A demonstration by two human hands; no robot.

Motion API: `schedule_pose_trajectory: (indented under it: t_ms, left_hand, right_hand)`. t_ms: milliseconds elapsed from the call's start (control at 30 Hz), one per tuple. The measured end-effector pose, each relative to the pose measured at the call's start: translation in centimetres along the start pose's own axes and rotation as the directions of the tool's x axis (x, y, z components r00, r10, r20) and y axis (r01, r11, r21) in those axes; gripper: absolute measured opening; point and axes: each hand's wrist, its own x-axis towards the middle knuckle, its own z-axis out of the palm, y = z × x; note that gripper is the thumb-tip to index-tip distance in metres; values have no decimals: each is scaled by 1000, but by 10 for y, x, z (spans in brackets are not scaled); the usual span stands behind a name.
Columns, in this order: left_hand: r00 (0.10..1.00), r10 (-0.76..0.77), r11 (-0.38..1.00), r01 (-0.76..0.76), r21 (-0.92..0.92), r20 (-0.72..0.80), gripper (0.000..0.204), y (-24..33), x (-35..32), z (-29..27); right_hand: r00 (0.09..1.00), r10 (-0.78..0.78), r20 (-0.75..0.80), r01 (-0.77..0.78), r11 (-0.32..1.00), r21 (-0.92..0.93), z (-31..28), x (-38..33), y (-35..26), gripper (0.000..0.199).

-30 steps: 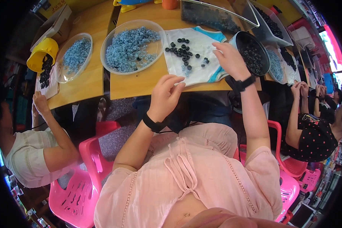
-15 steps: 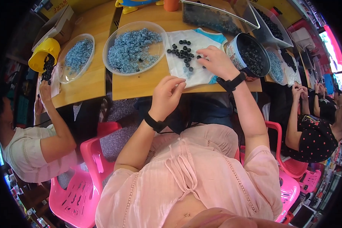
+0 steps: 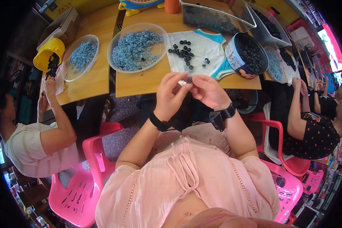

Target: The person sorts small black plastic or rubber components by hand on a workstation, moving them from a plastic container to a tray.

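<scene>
My left hand [image 3: 168, 93] and my right hand [image 3: 212, 93] meet fingertip to fingertip by the table's front edge. Between them is a small round black piece [image 3: 189, 79], pinched by my right fingers. My left thumb and fingers are closed beside it; whatever they hold is too small to make out. Just beyond lies a white cloth with blue trim [image 3: 213, 48], with several loose black pieces [image 3: 186, 55] on it. To its left stands a clear oval tub [image 3: 109, 57] of small clear-blue pieces [image 3: 135, 47]. On the right a round tin [image 3: 233, 60] holds more black pieces [image 3: 252, 57].
Clear bins [image 3: 216, 28] of black pieces stand at the back right. At left, a person [image 3: 45, 144] handles black pieces by a yellow bucket [image 3: 45, 57], near another tub [image 3: 97, 57]. More people sit at right [image 3: 311, 133]. Pink chairs [image 3: 79, 193] flank me.
My right hand has come off the cloth, back and left to my left hand, bringing a black piece. Its fingers have closed. My left hand has shifted slightly right.
</scene>
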Motion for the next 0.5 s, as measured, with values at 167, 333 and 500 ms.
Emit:
schedule_pose_trajectory:
  t_ms: [167,333,500]
  left_hand:
    - [998,64,994,-62,94,-12,29,-2,-2,1]
    - [983,169,965,-180,193,72,23,6,-4,-2]
    - [958,195,904,-258,341,208,19,19,-7,-4]
  right_hand:
    - [999,-35,-16,37,983,179,9,-7,19,18]
    - [996,-90,-14,91,988,124,16,-20,22,19]
    - [995,-67,-77,81,977,195,7,-28,36,19]
